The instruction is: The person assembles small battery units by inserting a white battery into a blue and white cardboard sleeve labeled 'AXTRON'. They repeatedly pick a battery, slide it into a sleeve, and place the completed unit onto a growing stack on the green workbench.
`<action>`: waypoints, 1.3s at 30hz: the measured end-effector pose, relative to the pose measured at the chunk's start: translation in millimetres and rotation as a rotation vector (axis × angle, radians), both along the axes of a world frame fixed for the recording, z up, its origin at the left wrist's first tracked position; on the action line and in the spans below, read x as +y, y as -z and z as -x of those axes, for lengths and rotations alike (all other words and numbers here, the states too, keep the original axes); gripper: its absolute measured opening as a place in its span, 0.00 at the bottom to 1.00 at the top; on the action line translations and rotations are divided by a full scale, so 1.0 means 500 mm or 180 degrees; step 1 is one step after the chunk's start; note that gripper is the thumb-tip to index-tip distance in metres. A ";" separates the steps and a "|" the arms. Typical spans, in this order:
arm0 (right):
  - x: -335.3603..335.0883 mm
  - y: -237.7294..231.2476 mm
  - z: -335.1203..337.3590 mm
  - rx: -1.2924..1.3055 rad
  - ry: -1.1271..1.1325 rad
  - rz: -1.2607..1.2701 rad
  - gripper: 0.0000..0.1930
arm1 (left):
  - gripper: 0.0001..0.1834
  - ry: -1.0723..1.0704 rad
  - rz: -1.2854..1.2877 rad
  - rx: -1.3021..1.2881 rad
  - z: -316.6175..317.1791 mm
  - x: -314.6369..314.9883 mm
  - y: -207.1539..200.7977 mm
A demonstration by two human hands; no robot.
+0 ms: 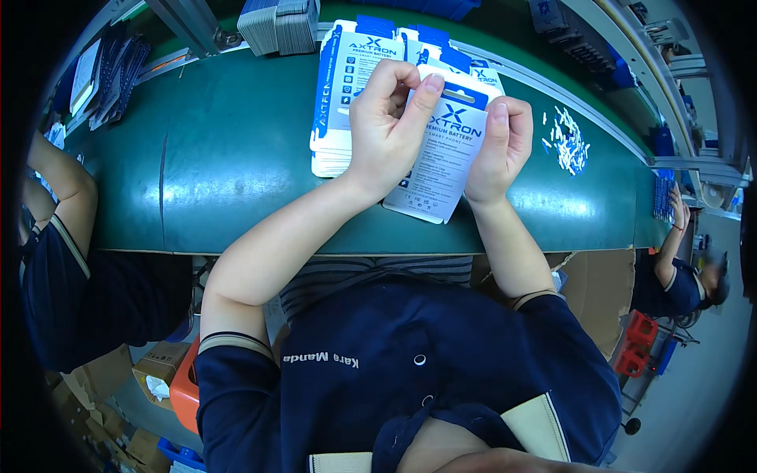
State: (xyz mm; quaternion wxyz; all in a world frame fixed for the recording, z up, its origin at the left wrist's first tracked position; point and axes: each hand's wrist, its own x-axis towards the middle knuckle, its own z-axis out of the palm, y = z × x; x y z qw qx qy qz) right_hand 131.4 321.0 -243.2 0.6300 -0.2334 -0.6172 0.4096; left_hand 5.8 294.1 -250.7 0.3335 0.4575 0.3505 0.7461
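Observation:
Both my hands hold a flat white and blue retail box (pixel 444 158) with a hanging slot at its top, tilted over the green table. My left hand (pixel 394 126) pinches its upper left edge, with the thumb beside the slot. On the upper right side, my right hand (pixel 501 150) is closed with bent fingers and the thumb up against the edge. Just beyond my hands stand stacks of similar white and blue boxes (pixel 335 118), partly covered by my left hand and the held box.
Small white and blue pieces (pixel 568 142) lie scattered on the green table (pixel 236 158) at right. A grey bundle of flat pieces (pixel 278 25) sits at the back, near a metal frame post (pixel 185 27). Dark flat packs (pixel 118 75) lie far left. Other people work at both sides.

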 end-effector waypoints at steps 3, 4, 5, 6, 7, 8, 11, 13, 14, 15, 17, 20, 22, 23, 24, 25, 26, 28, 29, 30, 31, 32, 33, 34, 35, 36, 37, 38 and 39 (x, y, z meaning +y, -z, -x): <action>0.011 0.002 -0.002 -0.0120 0.0051 -0.0047 0.06 | 0.07 -0.0180 -0.0049 0.0057 0.002 -0.004 -0.002; 0.007 -0.005 0.003 0.0060 -0.0019 0.0167 0.06 | 0.07 -0.0258 -0.0089 0.0055 0.000 -0.004 -0.004; 0.000 -0.018 0.012 0.0242 -0.0088 0.0381 0.06 | 0.07 -0.0291 -0.0075 -0.0056 -0.004 -0.006 -0.009; -0.004 -0.028 0.021 0.0423 -0.0169 0.0593 0.07 | 0.07 -0.0333 -0.0064 -0.0166 -0.009 -0.007 -0.017; 0.001 -0.024 0.017 0.0337 -0.0203 0.0673 0.07 | 0.07 -0.0376 -0.0052 -0.0276 -0.011 -0.007 -0.020; 0.009 -0.015 0.008 0.0250 -0.0238 0.0753 0.08 | 0.07 -0.0377 -0.0030 -0.0163 -0.009 -0.007 -0.019; 0.018 0.002 0.010 0.0006 -0.0011 0.0491 0.10 | 0.07 -0.0370 0.0028 0.0039 -0.005 -0.001 -0.014; 0.016 0.004 0.011 -0.0113 0.0095 0.0293 0.10 | 0.07 -0.0400 0.0046 -0.0029 -0.004 0.000 -0.007; 0.013 0.003 0.008 -0.0149 0.0079 0.0267 0.10 | 0.07 -0.0343 0.0004 -0.0041 -0.005 -0.003 -0.006; 0.011 0.002 0.006 -0.0181 0.0067 0.0239 0.11 | 0.07 -0.0283 -0.0041 -0.0050 -0.006 -0.006 -0.006; 0.010 0.003 0.001 -0.0144 0.0052 0.0303 0.10 | 0.06 -0.0220 -0.0112 -0.0062 -0.007 -0.007 -0.004; 0.013 0.004 -0.005 0.0009 -0.0030 0.0421 0.07 | 0.05 -0.0191 -0.0118 -0.0094 -0.006 -0.009 -0.003; 0.015 0.003 -0.005 0.0203 -0.0042 0.0639 0.05 | 0.04 -0.0092 -0.0022 -0.0146 -0.008 -0.007 -0.006; 0.016 0.000 -0.002 0.0328 -0.0030 0.0811 0.04 | 0.03 -0.0047 0.0056 -0.0209 -0.008 -0.008 -0.008; 0.016 -0.002 -0.001 0.0447 -0.0026 0.0979 0.04 | 0.03 -0.0010 0.0131 -0.0277 -0.008 -0.010 -0.009; 0.015 -0.003 -0.001 0.0492 -0.0079 0.1049 0.04 | 0.03 0.0028 0.0206 -0.0345 -0.007 -0.011 -0.009; 0.014 -0.004 -0.001 0.0538 -0.0132 0.1120 0.04 | 0.03 0.0062 0.0180 -0.0335 -0.006 -0.011 -0.007; 0.013 -0.003 -0.003 0.0573 -0.0275 0.1189 0.04 | 0.03 0.0119 0.0130 -0.0319 -0.004 -0.009 0.004; 0.013 0.000 -0.006 0.0566 -0.0360 0.1186 0.03 | 0.04 0.0155 0.0077 -0.0349 -0.004 -0.008 0.007; 0.013 0.003 -0.007 0.0564 -0.0436 0.1182 0.03 | 0.04 0.0200 0.0023 -0.0375 -0.005 -0.006 0.008; 0.013 0.004 -0.007 0.0539 -0.0409 0.1178 0.03 | 0.04 0.0245 -0.0030 -0.0401 -0.005 -0.005 0.010; 0.013 0.005 -0.007 0.0514 -0.0382 0.1174 0.03 | 0.04 0.0195 -0.0066 -0.0392 -0.007 -0.004 0.013; 0.013 0.005 -0.007 0.0489 -0.0359 0.1171 0.03 | 0.04 0.0141 -0.0103 -0.0383 -0.009 -0.003 0.017; 0.012 0.004 -0.005 0.0522 -0.0454 0.1078 0.03 | 0.05 0.0087 -0.0140 -0.0374 -0.011 -0.003 0.019; 0.011 0.000 -0.002 0.0554 -0.0549 0.0984 0.03 | 0.06 -0.0017 -0.0211 -0.0272 -0.014 0.001 0.021; 0.011 -0.002 -0.001 0.0587 -0.0635 0.0888 0.04 | 0.07 -0.0112 -0.0285 -0.0170 -0.016 0.007 0.022; 0.011 0.000 -0.002 0.0561 -0.0637 0.0824 0.04 | 0.08 -0.0208 -0.0358 -0.0068 -0.018 0.010 0.023; 0.013 0.003 -0.002 0.0534 -0.0639 0.0761 0.05 | 0.08 -0.0198 -0.0362 -0.0065 -0.018 0.009 0.021; 0.015 0.005 -0.002 0.0509 -0.0644 0.0701 0.07 | 0.08 -0.0193 -0.0362 -0.0060 -0.018 0.008 0.018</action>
